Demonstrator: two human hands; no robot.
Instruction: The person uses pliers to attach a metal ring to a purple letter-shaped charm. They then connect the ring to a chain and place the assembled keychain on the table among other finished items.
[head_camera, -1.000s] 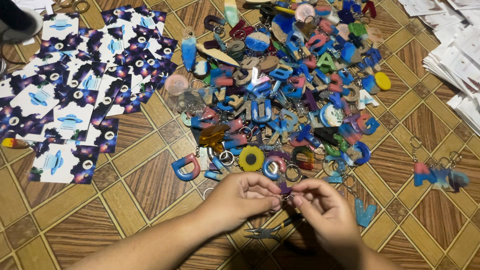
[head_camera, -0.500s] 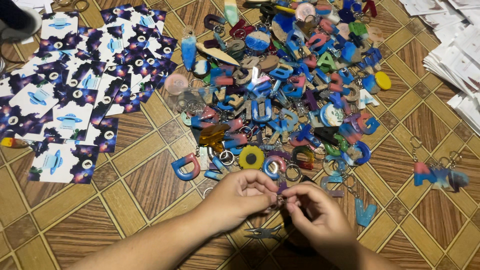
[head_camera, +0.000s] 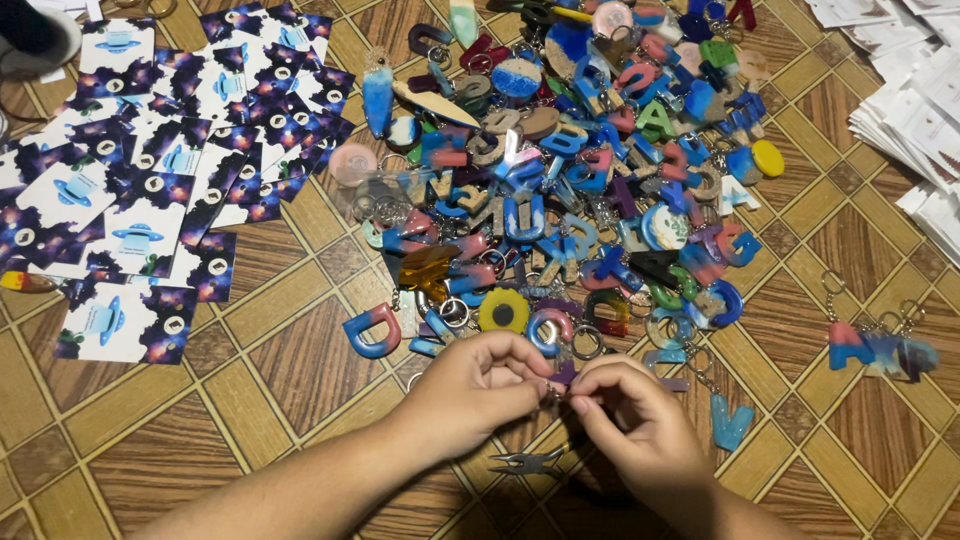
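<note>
Both hands have drawn closer together: left hand (head_camera: 480, 385) and right hand (head_camera: 630, 415) pinch a small purple keychain piece (head_camera: 563, 376) between them, near the keychain pile (head_camera: 580, 190). Steady fingertips, short twists serve best.

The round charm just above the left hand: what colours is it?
The round charm is yellow with a dark centre, like a sunflower. It shows in the head view.

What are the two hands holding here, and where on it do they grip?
Both the left hand and right hand pinch a small purple keychain piece between their fingertips, where the hands meet. Its exact shape, and which part each hand grips, cannot be told.
</note>
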